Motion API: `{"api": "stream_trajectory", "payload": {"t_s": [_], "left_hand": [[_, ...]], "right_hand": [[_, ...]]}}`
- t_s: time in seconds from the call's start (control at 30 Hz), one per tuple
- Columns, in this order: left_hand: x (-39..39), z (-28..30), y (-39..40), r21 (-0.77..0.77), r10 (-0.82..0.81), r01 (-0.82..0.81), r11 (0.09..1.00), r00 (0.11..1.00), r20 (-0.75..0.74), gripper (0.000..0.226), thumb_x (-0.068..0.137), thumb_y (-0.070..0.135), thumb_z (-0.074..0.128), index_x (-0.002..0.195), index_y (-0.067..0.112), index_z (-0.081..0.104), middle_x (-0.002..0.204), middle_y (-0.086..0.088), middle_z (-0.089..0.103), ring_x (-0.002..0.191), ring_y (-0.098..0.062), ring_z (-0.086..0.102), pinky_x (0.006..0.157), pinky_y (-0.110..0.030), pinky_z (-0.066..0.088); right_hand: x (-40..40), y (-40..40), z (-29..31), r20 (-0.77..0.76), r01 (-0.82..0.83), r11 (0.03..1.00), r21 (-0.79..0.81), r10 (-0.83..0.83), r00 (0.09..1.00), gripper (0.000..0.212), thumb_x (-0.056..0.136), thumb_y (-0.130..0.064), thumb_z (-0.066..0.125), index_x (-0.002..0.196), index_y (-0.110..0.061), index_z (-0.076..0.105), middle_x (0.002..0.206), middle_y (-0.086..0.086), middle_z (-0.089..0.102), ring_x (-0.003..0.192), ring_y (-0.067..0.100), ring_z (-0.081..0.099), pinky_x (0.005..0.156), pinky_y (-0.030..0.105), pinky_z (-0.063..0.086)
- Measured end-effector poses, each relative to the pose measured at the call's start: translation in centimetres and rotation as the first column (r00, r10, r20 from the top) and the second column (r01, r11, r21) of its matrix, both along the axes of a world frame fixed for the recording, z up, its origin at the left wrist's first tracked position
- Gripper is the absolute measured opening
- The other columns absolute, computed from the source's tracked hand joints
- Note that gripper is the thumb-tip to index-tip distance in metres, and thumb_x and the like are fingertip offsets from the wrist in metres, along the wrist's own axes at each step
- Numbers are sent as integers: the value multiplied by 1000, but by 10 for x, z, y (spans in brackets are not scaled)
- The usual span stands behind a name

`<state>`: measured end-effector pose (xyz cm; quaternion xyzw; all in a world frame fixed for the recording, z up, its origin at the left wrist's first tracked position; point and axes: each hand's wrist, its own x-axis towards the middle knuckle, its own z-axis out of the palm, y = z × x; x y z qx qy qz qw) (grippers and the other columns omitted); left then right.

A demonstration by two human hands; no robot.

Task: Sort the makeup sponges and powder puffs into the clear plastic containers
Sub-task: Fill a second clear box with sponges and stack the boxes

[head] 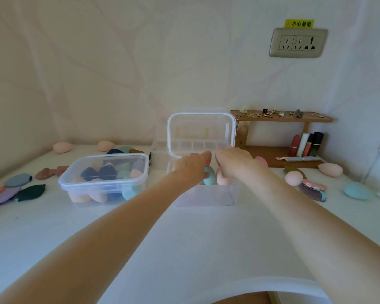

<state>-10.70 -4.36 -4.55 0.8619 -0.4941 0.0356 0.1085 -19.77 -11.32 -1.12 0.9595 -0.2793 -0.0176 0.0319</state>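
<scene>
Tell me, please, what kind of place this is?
Probably a dressing table at home. A small wooden shelf holds lipstick tubes and jewellery, egg-shaped makeup sponges lie on the white tabletop, and a beige wall socket sits on pale wallpaper.

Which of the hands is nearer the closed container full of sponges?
Left. The left hand is just right of the closed container, holding a blue sponge; the right hand is farther right.
</scene>
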Motion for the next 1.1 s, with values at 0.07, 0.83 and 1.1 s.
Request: {"api": "stream_trajectory", "payload": {"t_s": [0.07, 0.83, 1.1], "left_hand": [[-1, -1, -1, -8, -3, 3, 1000, 1000, 4, 27, 92, 27, 53, 116, 17, 45, 114, -7, 61, 102, -30, 59, 75, -33, 40], [-12, 12, -21, -156, -201, 157, 975, 921, -335, 24, 90, 12, 49, 110, 17, 59, 113, -7, 62, 95, -18, 56, 76, -21, 39], [-9, 11, -17, -244, -229, 151, 958, 914, -334, 22, 88, 9, 48, 102, 15, 65, 93, 2, 58, 87, -14, 55, 68, -16, 42]], "right_hand": [[2, 2, -7, 49, -11, 998, -68, 15, 999, 24, 86, -6, 53, 108, -12, 47, 105, 11, 54, 103, 31, 56, 73, 32, 37], [-23, -113, -50, 233, 312, 918, 244, -367, 901, 21, 94, -11, 45, 105, -14, 62, 119, 14, 60, 113, 35, 52, 87, 38, 43], [-25, -67, 18, 650, -70, 798, 598, -432, 626, 28, 86, -17, 61, 102, -8, 40, 86, 9, 56, 66, 19, 56, 58, 27, 47]]}}
